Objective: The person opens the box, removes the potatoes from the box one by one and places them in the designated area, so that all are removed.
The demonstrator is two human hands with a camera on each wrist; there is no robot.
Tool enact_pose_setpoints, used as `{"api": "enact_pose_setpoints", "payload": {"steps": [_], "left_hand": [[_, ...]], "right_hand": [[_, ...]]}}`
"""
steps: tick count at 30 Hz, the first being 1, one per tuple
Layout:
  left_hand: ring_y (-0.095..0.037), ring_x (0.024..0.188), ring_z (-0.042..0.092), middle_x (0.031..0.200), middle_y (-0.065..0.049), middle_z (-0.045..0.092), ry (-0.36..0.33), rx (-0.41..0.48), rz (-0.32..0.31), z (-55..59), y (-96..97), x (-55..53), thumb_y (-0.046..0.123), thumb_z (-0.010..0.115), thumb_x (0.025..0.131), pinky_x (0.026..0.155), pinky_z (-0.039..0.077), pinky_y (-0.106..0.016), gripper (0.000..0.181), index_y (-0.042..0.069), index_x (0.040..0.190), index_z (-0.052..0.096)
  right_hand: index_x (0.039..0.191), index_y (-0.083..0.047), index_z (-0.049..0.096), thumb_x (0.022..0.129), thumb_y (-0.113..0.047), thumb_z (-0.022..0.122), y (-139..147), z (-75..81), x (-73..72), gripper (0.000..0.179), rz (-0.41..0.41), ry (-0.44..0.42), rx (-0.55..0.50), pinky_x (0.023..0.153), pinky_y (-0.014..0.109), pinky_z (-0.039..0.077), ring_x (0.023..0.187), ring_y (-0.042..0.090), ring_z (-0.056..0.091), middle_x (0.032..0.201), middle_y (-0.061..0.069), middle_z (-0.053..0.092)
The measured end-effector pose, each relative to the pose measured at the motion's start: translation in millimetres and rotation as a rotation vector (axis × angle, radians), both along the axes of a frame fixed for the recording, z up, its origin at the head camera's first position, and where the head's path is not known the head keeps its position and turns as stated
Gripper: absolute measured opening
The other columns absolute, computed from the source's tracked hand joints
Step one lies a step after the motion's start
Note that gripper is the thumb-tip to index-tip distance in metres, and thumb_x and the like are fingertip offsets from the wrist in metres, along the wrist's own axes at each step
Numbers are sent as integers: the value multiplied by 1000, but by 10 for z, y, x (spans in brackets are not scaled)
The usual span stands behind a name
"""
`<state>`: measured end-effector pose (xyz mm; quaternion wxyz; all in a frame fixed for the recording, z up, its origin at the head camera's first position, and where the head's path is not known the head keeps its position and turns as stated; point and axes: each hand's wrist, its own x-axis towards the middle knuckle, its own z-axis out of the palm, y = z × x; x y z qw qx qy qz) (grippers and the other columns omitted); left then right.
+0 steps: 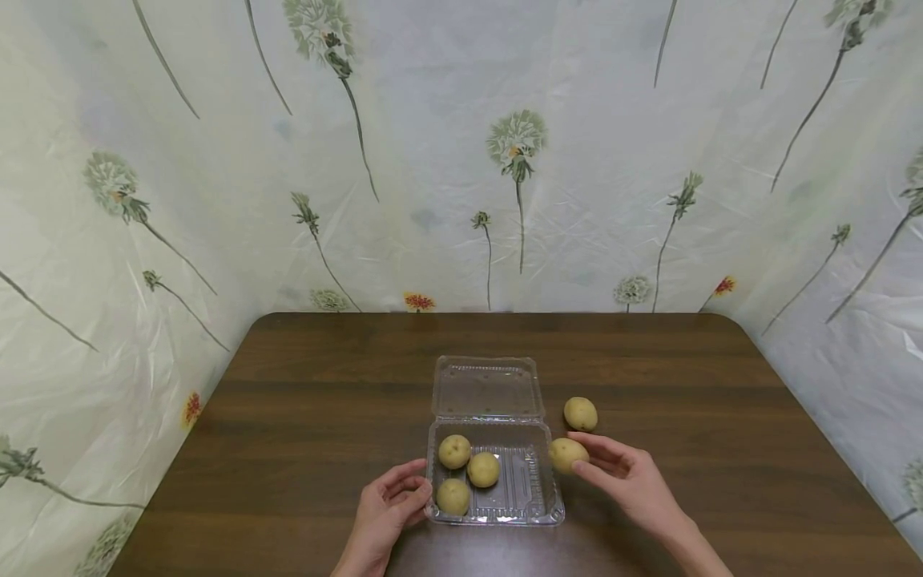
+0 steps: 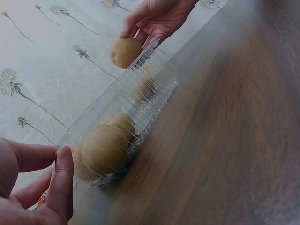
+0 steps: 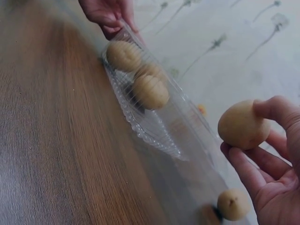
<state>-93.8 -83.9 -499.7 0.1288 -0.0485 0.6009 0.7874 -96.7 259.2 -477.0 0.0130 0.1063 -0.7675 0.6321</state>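
Note:
A clear plastic clamshell container (image 1: 513, 481) lies on the table with its lid (image 1: 489, 389) folded back. Three potatoes sit inside toward its left side: one at the back (image 1: 454, 452), one nearer the middle (image 1: 484, 470) and one at the front (image 1: 453, 497). My left hand (image 1: 389, 509) pinches the container's left rim between thumb and fingers. At the opposite rim, my right hand (image 1: 634, 481) holds another potato (image 3: 243, 124) in its fingertips, raised above the rim in the wrist views. One more potato (image 1: 580, 413) rests on the table just behind the right hand.
The dark wooden table (image 1: 324, 377) has rounded far corners. A pale sheet (image 1: 433, 160) printed with dandelions hangs behind the table and along both sides.

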Motion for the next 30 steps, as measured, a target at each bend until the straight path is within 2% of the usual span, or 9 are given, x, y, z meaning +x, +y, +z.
{"api": "enact_pose_setpoints", "payload": {"steps": [8, 15, 24, 30], "left_hand": [[-8, 79, 62, 93, -4, 64, 20, -6, -4, 1, 1, 5, 1, 68, 90, 70, 56, -24, 46, -12, 131, 52], [-8, 79, 61, 93, -4, 64, -1, -12, 1, 12, 6, 2, 2, 70, 89, 69, 56, -24, 47, -11, 130, 53], [-9, 79, 61, 94, -5, 64, -10, -16, 0, 10, 12, -2, 2, 70, 89, 70, 56, -24, 47, -10, 131, 53], [-9, 80, 62, 96, -5, 64, -21, -22, 1, 14, 10, -10, 4, 71, 89, 70, 56, -24, 47, -8, 132, 54]], "right_hand": [[128, 10, 57, 90, -5, 70, 56, -39, 1, 42, -30, -38, 16, 84, 24, 54, 106, 12, 64, 119, 7, 67], [127, 11, 57, 90, -2, 69, 97, -49, 0, 41, -48, -26, 5, 83, 24, 54, 105, 11, 64, 117, 1, 68], [127, 6, 59, 92, -4, 68, 149, -39, 22, 38, -105, -28, 19, 83, 24, 54, 104, 11, 65, 117, 9, 68], [130, 5, 58, 93, -7, 67, 189, -42, 20, 40, -127, -57, 11, 83, 23, 54, 105, 9, 64, 120, 3, 67]]}}
